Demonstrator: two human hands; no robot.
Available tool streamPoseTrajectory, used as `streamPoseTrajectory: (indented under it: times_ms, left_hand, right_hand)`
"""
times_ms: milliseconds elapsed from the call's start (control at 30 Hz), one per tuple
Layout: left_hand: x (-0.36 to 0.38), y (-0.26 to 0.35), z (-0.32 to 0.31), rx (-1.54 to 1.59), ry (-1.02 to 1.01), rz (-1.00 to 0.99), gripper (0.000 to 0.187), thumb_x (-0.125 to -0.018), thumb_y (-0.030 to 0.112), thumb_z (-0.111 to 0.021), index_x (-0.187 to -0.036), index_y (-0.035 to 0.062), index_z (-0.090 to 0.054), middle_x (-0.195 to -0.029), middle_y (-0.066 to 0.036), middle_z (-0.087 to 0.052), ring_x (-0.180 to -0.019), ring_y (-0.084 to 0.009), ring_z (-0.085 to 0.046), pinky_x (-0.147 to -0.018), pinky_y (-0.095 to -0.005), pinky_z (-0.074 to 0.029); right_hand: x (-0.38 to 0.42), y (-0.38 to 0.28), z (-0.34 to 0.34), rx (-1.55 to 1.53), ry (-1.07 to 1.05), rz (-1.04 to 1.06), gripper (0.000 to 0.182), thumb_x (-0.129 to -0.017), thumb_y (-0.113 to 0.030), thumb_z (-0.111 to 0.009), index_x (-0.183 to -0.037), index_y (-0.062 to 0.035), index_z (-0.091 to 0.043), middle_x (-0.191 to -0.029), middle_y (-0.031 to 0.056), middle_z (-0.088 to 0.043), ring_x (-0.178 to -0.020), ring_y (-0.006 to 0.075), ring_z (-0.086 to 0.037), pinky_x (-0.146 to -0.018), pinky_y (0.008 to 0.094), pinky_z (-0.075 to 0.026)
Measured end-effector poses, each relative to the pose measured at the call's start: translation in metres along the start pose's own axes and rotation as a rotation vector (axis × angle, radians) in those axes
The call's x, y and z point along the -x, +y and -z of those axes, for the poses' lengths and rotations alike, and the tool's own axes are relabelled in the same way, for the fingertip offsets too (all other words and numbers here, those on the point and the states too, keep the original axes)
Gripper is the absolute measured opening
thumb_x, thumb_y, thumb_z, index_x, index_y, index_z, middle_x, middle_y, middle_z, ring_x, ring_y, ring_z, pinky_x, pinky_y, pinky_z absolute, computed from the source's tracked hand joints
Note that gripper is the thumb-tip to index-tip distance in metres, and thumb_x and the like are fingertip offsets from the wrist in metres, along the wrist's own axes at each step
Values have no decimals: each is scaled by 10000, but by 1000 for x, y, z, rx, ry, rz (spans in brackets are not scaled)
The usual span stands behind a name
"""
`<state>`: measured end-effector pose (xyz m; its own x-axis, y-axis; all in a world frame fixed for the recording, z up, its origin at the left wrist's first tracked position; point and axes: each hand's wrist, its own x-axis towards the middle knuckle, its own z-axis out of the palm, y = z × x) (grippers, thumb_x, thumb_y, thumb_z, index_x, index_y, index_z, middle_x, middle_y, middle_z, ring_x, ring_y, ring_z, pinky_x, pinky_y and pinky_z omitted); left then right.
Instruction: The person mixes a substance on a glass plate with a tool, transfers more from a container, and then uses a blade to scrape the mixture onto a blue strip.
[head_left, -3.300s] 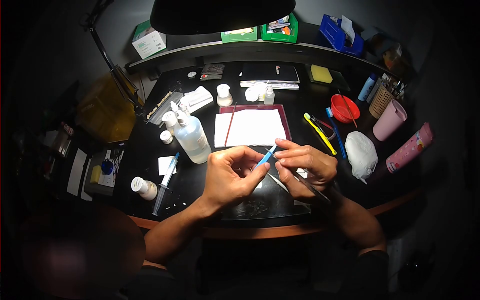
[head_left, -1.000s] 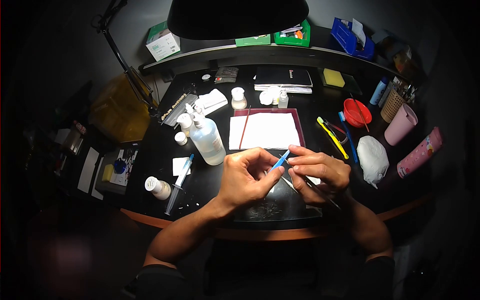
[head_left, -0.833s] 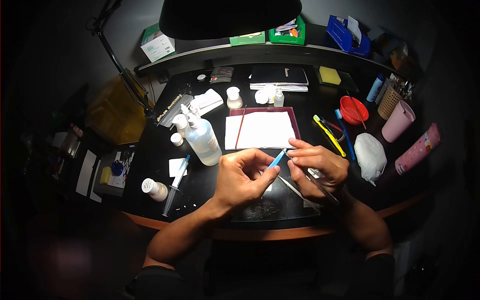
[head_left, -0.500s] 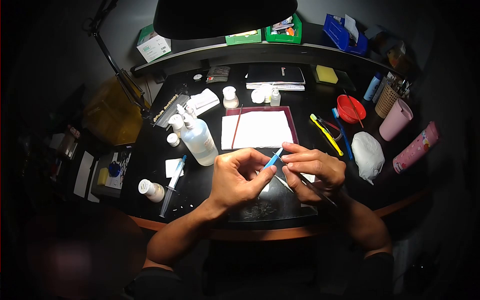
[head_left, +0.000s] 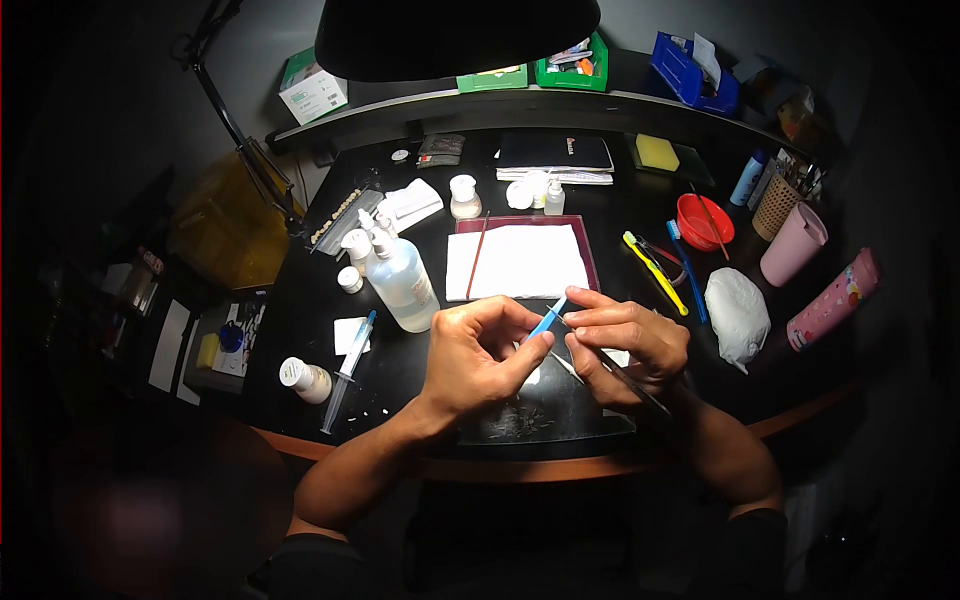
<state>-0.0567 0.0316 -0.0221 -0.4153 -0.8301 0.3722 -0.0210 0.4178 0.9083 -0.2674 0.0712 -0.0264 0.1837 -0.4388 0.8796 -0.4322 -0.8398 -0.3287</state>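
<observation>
My left hand (head_left: 478, 355) pinches a slim blue stick with a pale tip (head_left: 545, 322) between thumb and fingers. Closed around a thin dark-handled instrument (head_left: 636, 384), my right hand (head_left: 632, 345) brings its metal tip against the stick's upper end. Both hands meet above the near part of the black table, fingertips close together. Beyond them lies a folded white paper towel (head_left: 530, 262) on a maroon board (head_left: 586, 245). A thin red-handled brush (head_left: 479, 255) rests across the towel's left side. Under the hands is a glossy dark plate (head_left: 510, 428), partly hidden.
Left stand a large clear bottle (head_left: 402, 290), a syringe (head_left: 348, 375) and a small jar (head_left: 305, 381). To the right are a yellow toothbrush (head_left: 655, 273), a blue toothbrush (head_left: 688, 272), a red bowl (head_left: 700, 228) and a white wrapped lump (head_left: 738, 318). A lamp (head_left: 455, 40) hangs overhead.
The view has shifted very slightly. Both hands keep their hold, and the instrument's tip stays at the blue stick's end.
</observation>
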Motion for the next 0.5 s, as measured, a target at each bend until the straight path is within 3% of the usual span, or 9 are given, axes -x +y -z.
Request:
streamPoseTrajectory:
  times_ms: [267, 500]
  left_hand:
    - [1, 5, 0, 34, -23, 43, 104, -884, 33, -810, -927, -34, -744, -744, -42, -730, -607, -31, -624, -540, -182, -456]
    - [0, 5, 0, 63, 3, 57, 96, -871, 42, -806, -911, -28, -753, -743, -36, -738, -604, -16, -600, -534, -179, -448]
  right_hand:
    - [2, 7, -1, -34, 123, -31, 174, -781, 82, -770, -929, 9, -713, -932, 173, -769, -1009, 342, -780, -838, 374, -659]
    - [-1, 1, -2, -5, 31, -9, 178, -771, 69, -773, -926, 0, -718, -931, 169, -772, -1026, 349, -775, -847, 384, -664]
